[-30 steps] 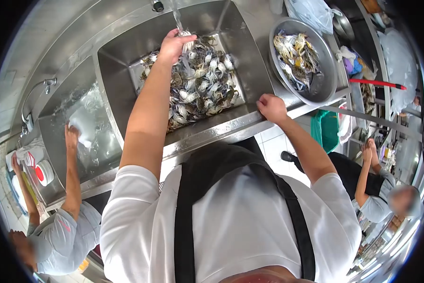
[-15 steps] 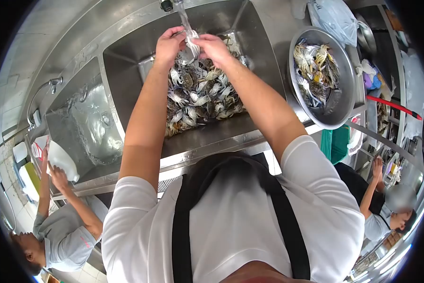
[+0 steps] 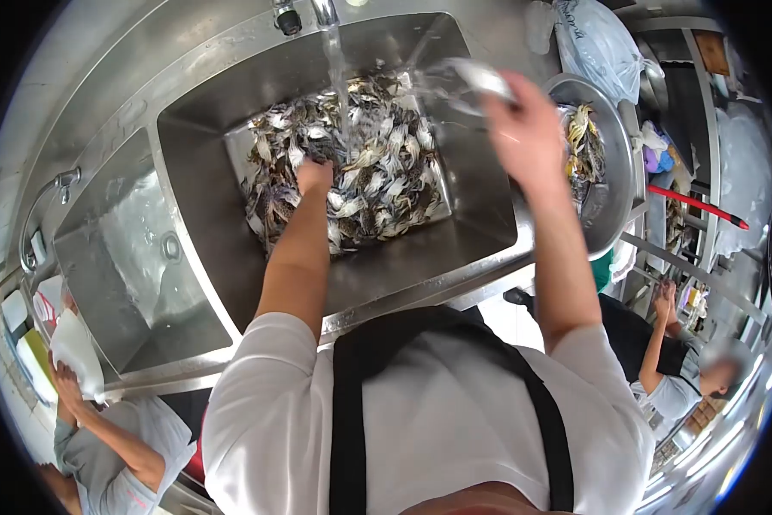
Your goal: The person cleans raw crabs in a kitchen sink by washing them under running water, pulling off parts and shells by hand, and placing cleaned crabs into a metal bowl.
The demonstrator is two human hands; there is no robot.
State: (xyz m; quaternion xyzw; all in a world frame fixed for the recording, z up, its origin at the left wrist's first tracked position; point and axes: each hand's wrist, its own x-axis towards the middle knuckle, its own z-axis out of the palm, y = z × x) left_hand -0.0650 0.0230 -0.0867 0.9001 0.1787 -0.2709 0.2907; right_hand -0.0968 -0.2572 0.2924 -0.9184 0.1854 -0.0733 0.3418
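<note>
Stainless-steel sink walls [image 3: 204, 163] surrounded heaped crabs [image 3: 382, 176]. Beside the far right rim, the right grip [image 3: 528, 129] was clamped on what looked like a pale crab [image 3: 482, 79]; the left grip [image 3: 316, 176] lay in the heap, closure unclear. Crabs probably handled light, stiff, slippery: best held across the shell.

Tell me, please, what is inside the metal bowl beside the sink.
Crabs lie in the metal bowl, some showing yellow. The right hand and forearm hide its left side in this view; whatever lies there, or beneath the visible crabs, cannot be seen.
</note>
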